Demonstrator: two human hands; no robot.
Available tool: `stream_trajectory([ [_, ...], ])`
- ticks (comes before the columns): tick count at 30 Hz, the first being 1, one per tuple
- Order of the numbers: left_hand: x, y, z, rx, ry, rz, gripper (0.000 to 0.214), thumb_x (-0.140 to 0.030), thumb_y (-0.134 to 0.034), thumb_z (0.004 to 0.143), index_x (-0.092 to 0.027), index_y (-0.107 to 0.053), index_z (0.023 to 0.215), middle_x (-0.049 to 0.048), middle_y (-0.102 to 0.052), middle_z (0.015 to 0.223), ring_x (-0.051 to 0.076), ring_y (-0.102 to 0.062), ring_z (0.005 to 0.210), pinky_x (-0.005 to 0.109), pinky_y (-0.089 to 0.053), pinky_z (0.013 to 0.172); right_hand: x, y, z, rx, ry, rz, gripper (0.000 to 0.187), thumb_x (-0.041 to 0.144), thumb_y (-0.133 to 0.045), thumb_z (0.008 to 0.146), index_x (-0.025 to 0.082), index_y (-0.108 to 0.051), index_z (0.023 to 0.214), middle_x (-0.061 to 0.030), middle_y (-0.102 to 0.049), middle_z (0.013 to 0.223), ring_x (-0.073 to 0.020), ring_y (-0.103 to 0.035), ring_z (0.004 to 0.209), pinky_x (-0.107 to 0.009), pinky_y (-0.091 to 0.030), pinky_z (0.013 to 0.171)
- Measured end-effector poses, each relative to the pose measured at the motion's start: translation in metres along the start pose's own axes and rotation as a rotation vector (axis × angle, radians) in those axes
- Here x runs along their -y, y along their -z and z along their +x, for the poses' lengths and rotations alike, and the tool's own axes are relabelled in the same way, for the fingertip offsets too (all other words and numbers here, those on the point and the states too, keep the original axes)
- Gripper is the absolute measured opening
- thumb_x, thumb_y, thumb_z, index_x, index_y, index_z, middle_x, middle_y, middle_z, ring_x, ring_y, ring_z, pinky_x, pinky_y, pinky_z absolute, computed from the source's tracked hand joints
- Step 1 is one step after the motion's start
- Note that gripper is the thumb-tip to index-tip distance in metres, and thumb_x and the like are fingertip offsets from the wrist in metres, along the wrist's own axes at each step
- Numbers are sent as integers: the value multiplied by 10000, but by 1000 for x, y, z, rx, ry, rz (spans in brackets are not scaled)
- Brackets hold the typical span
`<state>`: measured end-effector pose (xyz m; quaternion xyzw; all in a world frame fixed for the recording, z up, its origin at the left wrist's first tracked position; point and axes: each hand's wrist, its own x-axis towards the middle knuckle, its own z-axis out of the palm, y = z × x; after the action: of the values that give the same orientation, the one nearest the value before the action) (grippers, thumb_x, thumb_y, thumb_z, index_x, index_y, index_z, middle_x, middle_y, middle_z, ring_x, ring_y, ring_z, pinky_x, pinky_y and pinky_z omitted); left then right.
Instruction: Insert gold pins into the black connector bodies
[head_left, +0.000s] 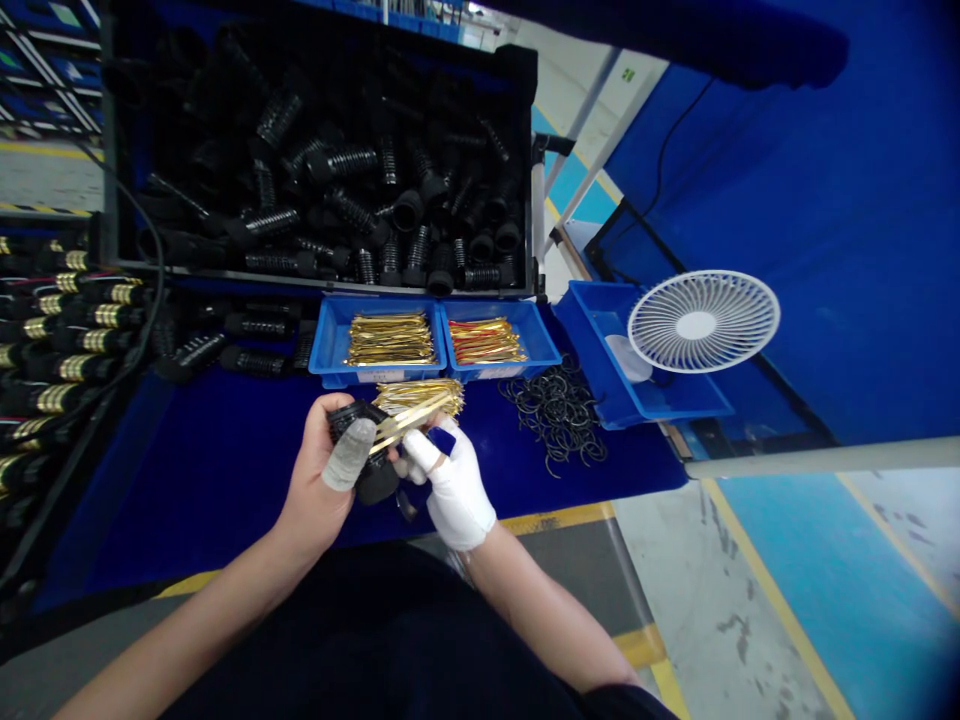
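Even, moderately bright indoor light falls over the surface (225,440), its source out of view; shadows around the hands are soft; the white glove (461,500) is the brightest patch near the middle, pale and thin in texture; the gold strips (412,416) catch warm glints; the black crate (534,150) sinks into deep shadow, its ribbed parts (345,163) showing mainly as small highlights; fine detail at the fingertips is smeared; wide-angle stretching draws out the forearms (202,610); the far right edge darkens and the floor (810,560) there looks soft.
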<state>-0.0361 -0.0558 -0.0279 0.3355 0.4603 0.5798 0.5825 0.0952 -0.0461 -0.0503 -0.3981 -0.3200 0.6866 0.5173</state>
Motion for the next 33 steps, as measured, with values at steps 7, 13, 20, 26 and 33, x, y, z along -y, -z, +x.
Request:
stream_trajectory([
  [7,-25,-16,11,56,-183,-56,447,-393,-784,827,-270,-556,1191,24,-681,880,108,-597,496,176,-387,374,7,1,1,460,-238,48,579,738,-409,921,195,-610,928,65,-452,552,-76,-218,399,-251,-313,436],
  [13,-7,-39,39,-148,-144,-304,388,-431,-814,795,-184,-615,1018,39,-719,864,169,-712,769,239,-570,653,8,-7,12,-50,549,-609,340,419,-746,814,229,-662,1083,-80,-670,1011,-240,-635,960,-410,-525,904],
  [20,-12,-40,44,-79,15,-386,419,-472,-850,736,-176,-647,952,45,-720,873,189,-708,826,277,-589,704,13,-2,2,40,498,-523,345,436,-637,902,246,-637,1189,-60,-638,976,-187,-619,766,-360,-549,748],
  [26,-3,-39,34,-43,-169,-154,319,-366,-799,817,-211,-626,1034,61,-731,998,191,-718,838,248,-552,648,10,-4,-3,128,150,-318,333,502,-552,943,210,-637,1078,6,-581,682,-129,-449,474,-280,-449,504],
  [33,14,-42,47,-208,-202,-235,337,-344,-858,750,-181,-632,940,8,-725,881,140,-692,802,231,-531,763,-1,6,6,-33,652,-1225,628,204,-562,891,220,-437,1506,-137,-664,1116,-287,-654,959,-404,-536,855],
])
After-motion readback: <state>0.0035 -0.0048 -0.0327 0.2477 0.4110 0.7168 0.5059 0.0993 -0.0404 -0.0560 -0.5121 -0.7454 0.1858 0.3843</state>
